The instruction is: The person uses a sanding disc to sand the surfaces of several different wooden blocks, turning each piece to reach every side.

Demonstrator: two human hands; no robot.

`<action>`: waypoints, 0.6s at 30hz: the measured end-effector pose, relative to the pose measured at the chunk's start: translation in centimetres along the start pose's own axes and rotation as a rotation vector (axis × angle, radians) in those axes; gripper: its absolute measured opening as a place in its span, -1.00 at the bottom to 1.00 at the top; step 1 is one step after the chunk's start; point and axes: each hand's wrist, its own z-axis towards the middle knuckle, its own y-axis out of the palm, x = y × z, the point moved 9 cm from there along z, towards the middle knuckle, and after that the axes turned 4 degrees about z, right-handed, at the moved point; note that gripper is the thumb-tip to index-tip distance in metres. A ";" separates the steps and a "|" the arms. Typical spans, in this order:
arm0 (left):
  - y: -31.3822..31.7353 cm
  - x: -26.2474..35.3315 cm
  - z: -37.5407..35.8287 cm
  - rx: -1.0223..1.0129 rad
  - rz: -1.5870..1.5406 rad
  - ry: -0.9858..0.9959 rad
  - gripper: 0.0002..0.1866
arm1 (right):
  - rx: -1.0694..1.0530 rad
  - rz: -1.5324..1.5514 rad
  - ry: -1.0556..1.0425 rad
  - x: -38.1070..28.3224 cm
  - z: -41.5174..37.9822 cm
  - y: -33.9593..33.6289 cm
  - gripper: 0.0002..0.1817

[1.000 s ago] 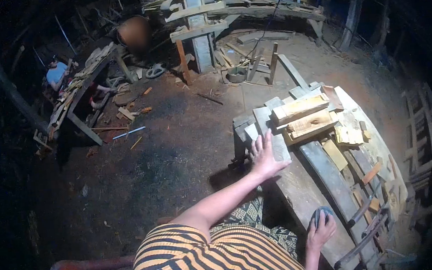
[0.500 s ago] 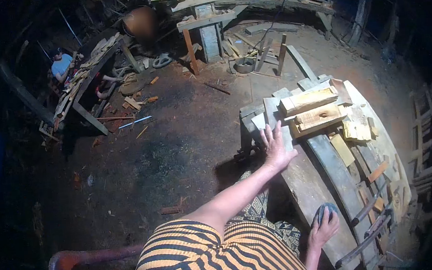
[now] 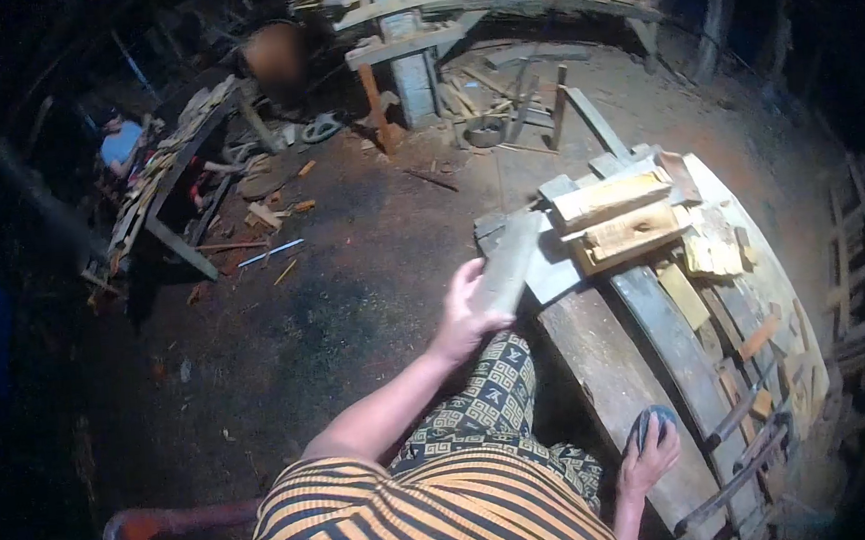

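1. Gripping a grey wooden block by its near end, the left hand had its fingers closed around the piece and held it tilted, raised just off the near corner of the surface.
2. The block's far end pointed toward a stack of two pale wood blocks, which lay side by side on grey planks at the far end of the surface, near the block but apart from it.
3. The right hand rested at the surface's near end with its fingers curled over a dark rounded object; what that object was could not be told.
4. Yellowish wood scraps lay just beside the pale stack on the right, and thin strips and offcuts littered the surface's right edge.
5. A long grey plank ran along the surface between the two hands.
6. Across the dirt floor, well apart from the surface, another person in a blue shirt sat by a cluttered workbench.
7. The wearer's striped top filled the lower part of the view.
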 end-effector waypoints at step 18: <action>18.2 -7.3 -7.8 -0.719 -1.128 -0.949 -0.31 | 0.107 0.553 -0.298 -10.2 6.6 -6.6 -0.48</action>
